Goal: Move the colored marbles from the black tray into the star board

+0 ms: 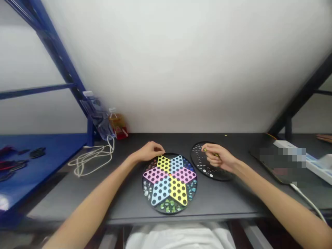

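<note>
A round Chinese checkers board (169, 180) with a yellow, blue and pink star lies on the dark table in front of me. Clear, green, teal, dark blue and brownish marbles sit in the compartments around its star. My left hand (151, 151) is curled at the board's far left rim, thumb and fingertips touching the edge. To the right lies a black round lid (198, 155) with rows of curved marks and two white spots near its front. Over it, my right hand (220, 158) is closed around small yellow marbles (204, 150), which show between the fingers.
On the left, a white cable (95, 157) lies coiled near a bottle of reddish-amber liquid (118, 126) and a clear plastic container (97, 116). A blue metal frame (61, 55) rises there. A power strip (306, 160) and a blurred dark device (275, 166) lie right.
</note>
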Available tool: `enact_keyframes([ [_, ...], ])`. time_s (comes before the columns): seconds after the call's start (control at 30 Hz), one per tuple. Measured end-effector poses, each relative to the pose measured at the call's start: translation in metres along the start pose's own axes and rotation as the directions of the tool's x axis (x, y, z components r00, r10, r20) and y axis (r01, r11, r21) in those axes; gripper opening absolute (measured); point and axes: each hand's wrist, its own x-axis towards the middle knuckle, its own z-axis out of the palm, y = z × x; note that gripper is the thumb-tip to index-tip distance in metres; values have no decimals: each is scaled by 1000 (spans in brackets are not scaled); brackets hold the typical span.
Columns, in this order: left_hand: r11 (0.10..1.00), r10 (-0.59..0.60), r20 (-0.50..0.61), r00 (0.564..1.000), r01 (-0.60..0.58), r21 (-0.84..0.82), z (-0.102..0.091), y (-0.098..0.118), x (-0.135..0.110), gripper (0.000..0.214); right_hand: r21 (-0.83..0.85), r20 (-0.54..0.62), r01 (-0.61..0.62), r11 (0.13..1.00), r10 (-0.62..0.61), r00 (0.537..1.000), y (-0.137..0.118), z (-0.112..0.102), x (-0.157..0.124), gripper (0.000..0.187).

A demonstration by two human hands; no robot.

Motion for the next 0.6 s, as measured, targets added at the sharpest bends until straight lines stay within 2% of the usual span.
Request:
enact_keyframes([
  [0.1,999,24,0,1000,-24,-32,7,5,1,33,172,-32,24,985,-19,999,-3,7,18,24],
  [0.2,996,45,-23,999,-46,-75,15,10,3,34,238,-33,13,971,-6,999,-2,21,37,32],
  [0.37,992,32,-73,997,-40,-122,27,14,8,37,253,8,-21,967,20,1000,6,56,72,42],
  [0.5,993,-14,-109,994,1,-121,25,9,8,41,230,-22,60,971,-56,998,7,85,94,43],
  [0.6,993,-17,-102,995,5,-117,22,6,7,41,174,-37,81,982,-75,996,8,99,104,43],
])
